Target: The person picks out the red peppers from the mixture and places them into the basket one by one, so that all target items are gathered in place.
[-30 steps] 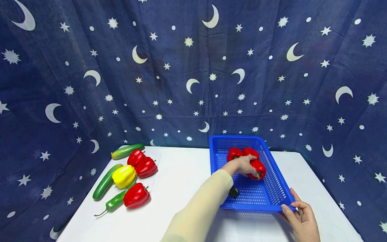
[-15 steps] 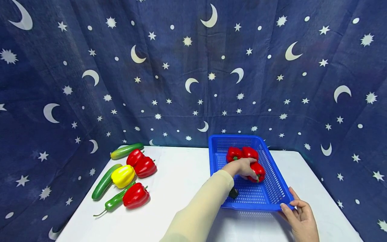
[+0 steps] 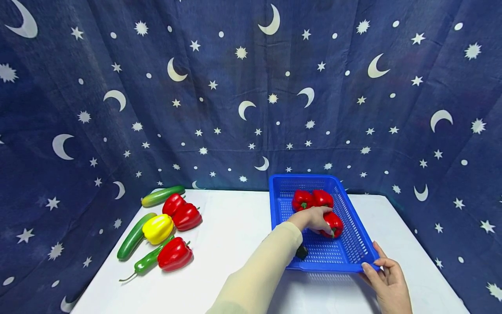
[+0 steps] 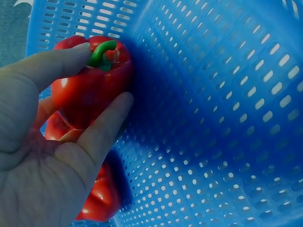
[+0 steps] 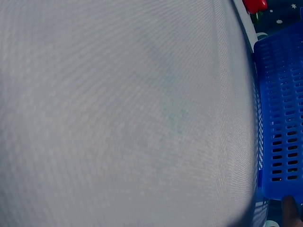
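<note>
Inside the blue plastic basket [image 3: 327, 267], my left hand [image 3: 313, 217] holds a red bell pepper [image 3: 335, 223], its thumb and fingers spread around the sides. In the left wrist view that pepper [image 4: 92, 92] shows its green stem beside the thumb, close to the perforated wall. Two more red bell peppers, one at the left [image 3: 303, 200] and one at the right [image 3: 323, 198], sit farther back in the basket. My right hand [image 3: 388, 279] grips the basket's near right corner, thumb on the rim. The right wrist view catches only one dark finger [image 5: 289, 213] at the basket edge.
A dark object [image 3: 302, 252] lies in the basket, partly behind the left sleeve. On the white table [image 3: 231, 235], at left, are cucumbers [image 3: 135, 237], a yellow bell pepper [image 3: 158, 229], a green chili [image 3: 148, 261] and several red peppers [image 3: 175, 254]. A starry curtain [image 3: 219, 109] stands behind.
My left hand has shifted the red bell pepper slightly toward the basket's near side, away from the two behind. The right hand keeps its grip on the corner.
</note>
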Tool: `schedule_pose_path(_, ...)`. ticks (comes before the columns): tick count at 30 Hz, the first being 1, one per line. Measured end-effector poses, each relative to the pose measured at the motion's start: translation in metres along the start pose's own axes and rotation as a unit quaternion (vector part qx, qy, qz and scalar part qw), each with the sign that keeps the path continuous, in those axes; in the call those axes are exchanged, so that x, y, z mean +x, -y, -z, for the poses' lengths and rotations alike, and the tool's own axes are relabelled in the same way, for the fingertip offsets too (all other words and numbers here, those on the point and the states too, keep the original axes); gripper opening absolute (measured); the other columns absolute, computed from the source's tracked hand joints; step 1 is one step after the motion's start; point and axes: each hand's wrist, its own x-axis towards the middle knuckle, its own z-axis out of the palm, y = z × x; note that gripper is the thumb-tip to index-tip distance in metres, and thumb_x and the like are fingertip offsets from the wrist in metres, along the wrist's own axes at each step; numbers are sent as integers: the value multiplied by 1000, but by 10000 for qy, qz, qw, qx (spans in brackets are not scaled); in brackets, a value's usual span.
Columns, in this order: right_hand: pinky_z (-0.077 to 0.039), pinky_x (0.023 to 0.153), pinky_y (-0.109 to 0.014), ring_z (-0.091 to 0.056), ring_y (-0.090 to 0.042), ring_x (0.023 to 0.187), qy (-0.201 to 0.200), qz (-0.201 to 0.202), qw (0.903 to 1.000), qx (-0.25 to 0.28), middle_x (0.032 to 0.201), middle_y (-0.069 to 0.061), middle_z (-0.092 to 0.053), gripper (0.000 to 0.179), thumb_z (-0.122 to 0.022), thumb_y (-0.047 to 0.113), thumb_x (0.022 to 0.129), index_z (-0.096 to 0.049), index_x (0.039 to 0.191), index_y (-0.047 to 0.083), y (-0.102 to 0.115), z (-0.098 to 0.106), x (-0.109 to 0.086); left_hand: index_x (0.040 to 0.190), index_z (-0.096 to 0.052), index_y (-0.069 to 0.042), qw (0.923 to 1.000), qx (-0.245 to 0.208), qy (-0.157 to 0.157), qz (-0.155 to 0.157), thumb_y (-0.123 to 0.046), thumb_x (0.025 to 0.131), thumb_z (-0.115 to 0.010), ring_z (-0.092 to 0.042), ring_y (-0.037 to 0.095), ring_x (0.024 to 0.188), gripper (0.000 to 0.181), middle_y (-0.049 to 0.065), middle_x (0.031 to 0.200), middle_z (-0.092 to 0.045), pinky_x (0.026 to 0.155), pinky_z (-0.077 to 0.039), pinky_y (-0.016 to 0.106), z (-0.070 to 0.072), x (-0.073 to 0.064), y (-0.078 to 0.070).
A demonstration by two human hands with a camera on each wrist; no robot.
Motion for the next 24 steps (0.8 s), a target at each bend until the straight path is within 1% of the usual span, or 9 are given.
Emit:
schedule_pose_path(4, -58, 80, -23, -56, 2, 111, -58, -133, 9998, -96, 169, -12, -21, 31, -66, 2, 99, -42, 119, 0, -1, -1, 1, 155, -46, -26, 9999, -111, 58, -67, -5, 85, -82, -58, 21, 104, 81, 3, 135, -54, 83, -60, 33, 2, -3, 1)
schedule_pose_path(10, -58, 80, -23, -55, 0, 113, -86, -189, 9997, -115, 169, -12, -20, 31, -66, 3, 99, -42, 119, 1, -1, -1, 1, 154, -47, -30, 9993, -361, 132, 25, -2, 84, -78, -55, 23, 107, 82, 4, 134, -53, 90, -58, 40, 5, -8, 3)
schedule_pose_path(13, -58, 80, -24, -56, 0, 113, -94, -148, 9998, -72, 168, -13, -21, 31, -66, 1, 98, -43, 119, 0, -1, -1, 1, 154, -47, -33, 9995, -290, 143, 45, -1, 84, -77, -55, 24, 108, 82, 3, 135, -53, 91, -58, 40, 6, -8, 3)
schedule_pose_path(18, -59, 80, -25, -57, 1, 113, -59, -14, 10000, 25, 168, -13, -23, 28, -64, -1, 98, -43, 117, 0, -1, -1, 1, 153, -47, -38, 9999, 55, 137, 80, 0, 84, -78, -53, 22, 107, 85, 0, 137, -53, 88, -59, 35, 7, -4, 4)
schedule_pose_path(21, -59, 80, -26, -58, 0, 113, -17, 91, 9999, 119, 167, -13, -24, 27, -63, -4, 98, -44, 116, 0, 0, 0, 0, 154, -46, -39, 9998, 135, 130, 112, 1, 84, -79, -54, 21, 105, 87, 1, 138, -53, 88, -59, 35, 8, -3, 5)
schedule_pose_path(24, -59, 80, -26, -59, 0, 114, 25, 197, 9996, 211, 166, -12, -26, 25, -62, -6, 98, -45, 115, 0, -1, 0, -1, 154, -46, -36, 9999, 89, 108, 99, 2, 85, -79, -56, 20, 102, 86, 3, 137, -54, 87, -59, 33, 7, -2, 5)
